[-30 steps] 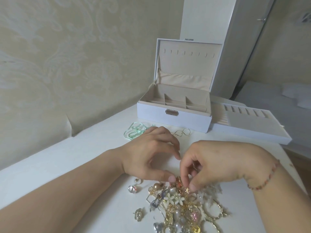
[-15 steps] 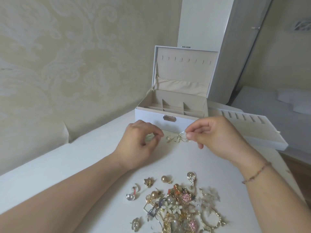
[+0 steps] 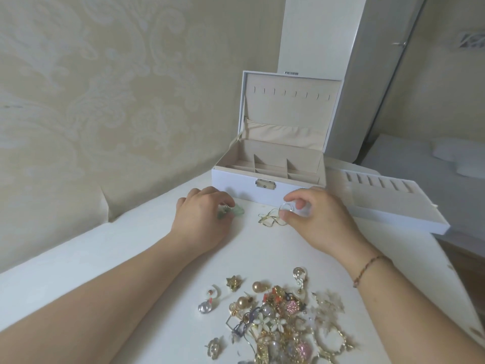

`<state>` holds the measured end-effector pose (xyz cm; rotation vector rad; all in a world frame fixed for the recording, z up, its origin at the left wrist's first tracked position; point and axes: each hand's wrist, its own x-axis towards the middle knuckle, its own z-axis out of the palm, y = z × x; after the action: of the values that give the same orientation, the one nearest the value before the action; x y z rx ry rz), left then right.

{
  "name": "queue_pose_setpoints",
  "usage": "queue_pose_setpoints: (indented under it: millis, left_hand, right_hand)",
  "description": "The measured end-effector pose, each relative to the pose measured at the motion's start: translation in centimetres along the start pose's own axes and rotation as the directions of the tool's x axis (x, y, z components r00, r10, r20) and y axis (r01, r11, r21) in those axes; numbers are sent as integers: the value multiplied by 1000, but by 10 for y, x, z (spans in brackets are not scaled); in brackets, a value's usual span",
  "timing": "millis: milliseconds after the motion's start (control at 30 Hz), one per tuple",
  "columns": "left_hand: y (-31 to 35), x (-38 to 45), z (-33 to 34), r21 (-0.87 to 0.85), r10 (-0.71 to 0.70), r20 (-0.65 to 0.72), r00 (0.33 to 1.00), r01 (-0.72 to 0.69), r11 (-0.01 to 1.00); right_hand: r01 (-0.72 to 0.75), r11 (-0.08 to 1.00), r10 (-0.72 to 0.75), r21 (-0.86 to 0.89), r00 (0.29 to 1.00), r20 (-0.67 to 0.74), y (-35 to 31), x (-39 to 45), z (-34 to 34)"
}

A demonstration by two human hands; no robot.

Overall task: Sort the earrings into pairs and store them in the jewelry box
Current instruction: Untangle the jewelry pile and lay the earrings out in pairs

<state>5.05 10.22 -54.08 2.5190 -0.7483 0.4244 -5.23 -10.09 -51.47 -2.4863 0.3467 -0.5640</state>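
Gold wire, thin and looped, makes up the earrings (image 3: 270, 219) lying just in front of the box (image 3: 267, 187); the right hand (image 3: 317, 216) pinches their ring end between thumb and forefinger, a grip clamped on the wire. Set down beside each other there, they look like a matched pair parked near the box before going in. The left hand (image 3: 202, 219) curls its fingers over pale green earrings (image 3: 231, 212), translucent and glassy; the hand hides most of them, so whether it pinches them or only rests on them I cannot tell. They sit well left of the gold ones, probably to keep pairs from mixing.

The box is white outside with a metal clasp and a beige, velvety lining. Its lid stands upright, and its divided compartments show nothing inside from this angle. A slotted tray (image 3: 393, 206) lies on the surface (image 3: 131, 245) to the right, likely lifted out for access.

Nearest the person, a tangled pile (image 3: 278, 319) waits unsorted: pearls, white enamel flowers, pink rhinestone balls, gold leaves. Much of the task remains.
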Motion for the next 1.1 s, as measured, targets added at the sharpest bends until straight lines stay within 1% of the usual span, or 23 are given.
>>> queue_pose_setpoints:
  millis: [100,200,333,467,533,633,667,700,767,800,867,933,967,1033,1100]
  left_hand:
    - [-1,1,1,-27,-4,-11,1000,4,1000]
    - [0,0,1,-25,19,-20,1000,-20,999]
    - [0,0,1,-43,61,-23,998,-62,997]
    - [0,1,2,-77,108,-58,992,-112,991]
    - [0,1,2,-90,126,-62,990,-131,987]
    - [-1,0,2,-97,156,-78,985,-163,982]
    - [-1,-1,2,-89,167,-88,982,-175,981]
    - [0,-2,1,-81,182,-92,979,-190,978]
    - [3,-3,1,-76,242,-81,967,-248,966]
    - [4,-4,0,-83,288,-70,955,-294,952]
    - [7,-7,-1,-105,388,-30,921,-389,915]
    - [9,-8,-3,-118,464,17,885,-459,880]
    - [10,-8,-4,-120,489,29,872,-482,868]
    - [11,-9,-5,-118,515,34,856,-508,853]
    - [11,-10,-6,-122,516,29,856,-509,852]
  right_hand:
    - [106,993,-100,-47,989,106,-1,-2,3]
    - [146,979,-116,-140,973,199,0,-1,8]
    - [213,975,-200,-68,965,169,-4,2,21]
    - [249,968,-237,-34,950,206,-14,0,25]
    - [247,968,-233,-46,952,200,-19,-5,13]
    - [215,975,-209,-47,972,110,-30,-17,-32]
    - [196,980,-191,-32,973,131,-35,-23,-51]
    - [189,982,-180,-23,962,203,-39,-29,-68]
    - [196,980,-172,-22,904,393,-44,-43,-91]
    - [209,977,-162,-50,870,465,-43,-52,-96]
    - [268,950,-146,-158,833,534,-32,-71,-95]
    - [304,921,-130,-242,828,546,-15,-88,-87]
    - [287,928,-125,-236,840,529,-7,-93,-82]
    - [219,966,-125,-141,866,484,3,-101,-72]
    - [189,981,-155,-36,887,436,10,-106,-63]
